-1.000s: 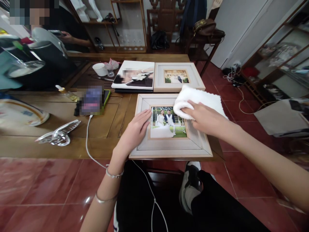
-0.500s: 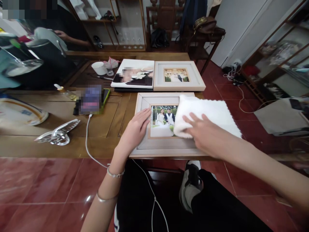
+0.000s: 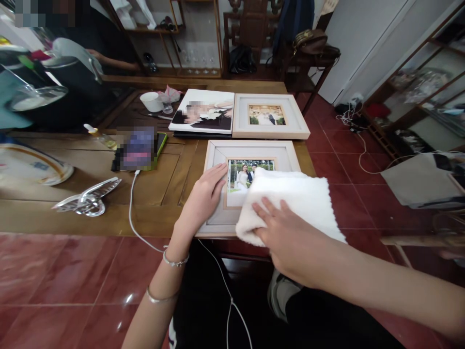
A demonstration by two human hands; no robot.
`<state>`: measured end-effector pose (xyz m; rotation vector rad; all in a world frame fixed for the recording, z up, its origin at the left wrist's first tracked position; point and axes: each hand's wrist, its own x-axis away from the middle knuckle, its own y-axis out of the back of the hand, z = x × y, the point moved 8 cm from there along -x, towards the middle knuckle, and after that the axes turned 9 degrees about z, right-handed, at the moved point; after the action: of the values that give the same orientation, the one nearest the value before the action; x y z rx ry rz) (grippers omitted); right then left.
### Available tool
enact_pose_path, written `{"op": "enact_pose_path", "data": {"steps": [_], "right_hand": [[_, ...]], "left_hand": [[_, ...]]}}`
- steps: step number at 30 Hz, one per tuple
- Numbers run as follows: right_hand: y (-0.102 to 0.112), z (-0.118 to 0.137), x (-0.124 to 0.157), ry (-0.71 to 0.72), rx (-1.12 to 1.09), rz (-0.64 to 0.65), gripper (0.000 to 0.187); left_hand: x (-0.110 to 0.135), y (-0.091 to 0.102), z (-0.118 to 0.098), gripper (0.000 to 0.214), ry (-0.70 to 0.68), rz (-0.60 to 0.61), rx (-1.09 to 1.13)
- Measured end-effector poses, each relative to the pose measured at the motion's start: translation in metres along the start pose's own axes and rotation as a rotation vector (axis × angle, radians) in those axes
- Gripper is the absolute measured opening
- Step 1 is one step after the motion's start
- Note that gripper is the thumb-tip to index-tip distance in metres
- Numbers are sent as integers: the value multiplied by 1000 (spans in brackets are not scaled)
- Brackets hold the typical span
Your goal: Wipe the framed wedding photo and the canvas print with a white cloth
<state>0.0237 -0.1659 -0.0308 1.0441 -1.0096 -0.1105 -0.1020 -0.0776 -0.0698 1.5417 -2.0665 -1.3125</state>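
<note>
A pale rectangular frame (image 3: 220, 217) is lying flat on the wooden table (image 3: 152, 215), long axis running left-right, top of its photo (image 3: 237, 188) pointing far; the left hand (image 3: 206, 194), fingers open, is resting leftward; the right hand (image 3: 286, 237) is pressing fluffy cloth (image 3: 296, 196) near right, its grip unclear.

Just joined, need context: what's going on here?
A person has a framed photo flat at the near edge of a wooden table. The left hand lies on the frame's left side. The right hand is spread on a white cloth, which covers the lower right part of the photo and frame. Just beyond lie a second framed photo and a photo panel.
</note>
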Motion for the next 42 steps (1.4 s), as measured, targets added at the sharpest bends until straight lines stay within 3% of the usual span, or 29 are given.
{"op": "enact_pose_path", "data": {"steps": [5, 7, 14, 17, 21, 28, 31, 35, 39, 42], "right_hand": [[4, 21, -20, 249, 11, -260, 44], [2, 17, -18, 263, 8, -310, 45], [-3, -40, 23, -68, -1, -171, 35], [-2, -54, 35, -112, 29, -161, 33], [1, -36, 24, 6, 21, -186, 35], [8, 23, -24, 223, -21, -234, 43], [10, 27, -30, 250, -42, -307, 42], [21, -7, -33, 194, -98, -400, 56], [55, -57, -54, 37, -76, -550, 77], [71, -65, -83, 34, 2, -557, 72]], "left_hand": [[-1, 1, 0, 40, 17, 29, 9], [-1, 2, -1, 41, 21, 42, 12], [0, 2, 0, 39, -10, 17, 13], [0, 1, 1, 39, -16, 12, 12], [0, 1, 0, 39, -9, -7, 15], [2, 5, 2, 41, 49, -17, 75], [4, 9, 6, 41, 63, -44, 93], [7, 10, 7, 45, 27, -88, 78], [8, 10, 11, 51, 53, -110, 89], [9, 11, 15, 55, 66, -139, 120]]}}
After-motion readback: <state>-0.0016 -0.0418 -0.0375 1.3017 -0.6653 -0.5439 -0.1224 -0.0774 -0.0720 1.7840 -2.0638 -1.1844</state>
